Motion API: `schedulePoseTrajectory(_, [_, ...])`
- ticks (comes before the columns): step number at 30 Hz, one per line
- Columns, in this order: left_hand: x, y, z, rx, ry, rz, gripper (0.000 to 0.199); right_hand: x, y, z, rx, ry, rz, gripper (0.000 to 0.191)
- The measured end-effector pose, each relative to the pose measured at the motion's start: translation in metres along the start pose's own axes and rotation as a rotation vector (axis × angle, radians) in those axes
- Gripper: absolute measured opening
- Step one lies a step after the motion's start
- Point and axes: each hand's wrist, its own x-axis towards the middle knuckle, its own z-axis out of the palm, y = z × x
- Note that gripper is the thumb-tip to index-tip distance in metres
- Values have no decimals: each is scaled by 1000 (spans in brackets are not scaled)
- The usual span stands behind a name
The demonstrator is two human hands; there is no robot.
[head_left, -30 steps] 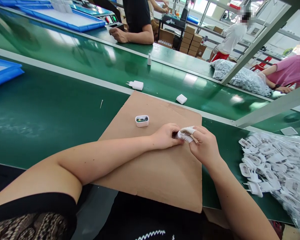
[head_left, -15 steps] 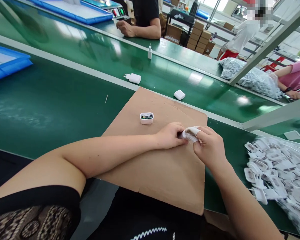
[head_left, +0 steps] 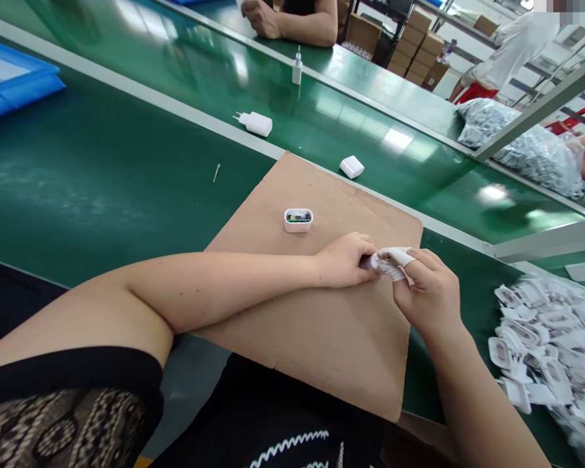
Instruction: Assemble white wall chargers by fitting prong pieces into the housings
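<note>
1. Two hands form one grip over the right part of the cardboard sheet [head_left: 331,344]: the left hand [head_left: 346,261] and the right hand [head_left: 429,289] meet at a small white piece [head_left: 373,262].
2. Left hand: fingers are closed around the piece from the left, probably to steady it. They hide most of its shape.
3. Right hand: thumb and fingers are pinched together on the opposite end. White finger covers [head_left: 402,256] presumably protect the skin or improve friction.
4. Open housing [head_left: 298,227]: stands on the sheet, beyond and left of the grip, mouth upward, likely so that its circuit parts stay inside and visible.
5. Cardboard sheet: lies beneath the grip on the green surface [head_left: 127,149], presumably as a protective pad.
6. Heap of white plug parts [head_left: 546,344]: lies right of the grip with clear plastic, apparently within easy reach of the right hand.
7. Pronged charger [head_left: 257,124] and white block [head_left: 352,167]: lie past the sheet, beyond the grip, seemingly set aside from the working area.
</note>
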Motion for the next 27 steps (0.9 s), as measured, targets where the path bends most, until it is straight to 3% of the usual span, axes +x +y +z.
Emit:
schedulePoseTrajectory(5, [0, 1, 0, 6, 10, -4, 18, 2, 1, 0, 17, 6, 63, 25])
schedulePoseTrajectory(10, [0, 1, 0, -26, -4, -59, 17, 3, 3, -1, -13, -74, 91, 25])
schedulePoseTrajectory(16, [0, 1, 2, -11, 32, -97, 18, -10, -2, 12, 73, 38, 307, 31])
schedulePoseTrajectory(19, [-2, 6, 6, 17, 27, -89, 15, -16, -1, 18, 204, 29, 405, 38])
schedulePoseTrajectory(23, [9, 15, 2, 58, -9, -191, 24, -21, 31, 10, 464, 86, 438, 66])
schedulePoseTrajectory(25, [29, 18, -8, 154, -10, -200, 34, -26, 60, -2, 333, 200, 555, 78])
schedulePoseTrajectory(27, [59, 18, -24, 316, -11, -205, 38, -33, 90, -16, 13, 251, 862, 84])
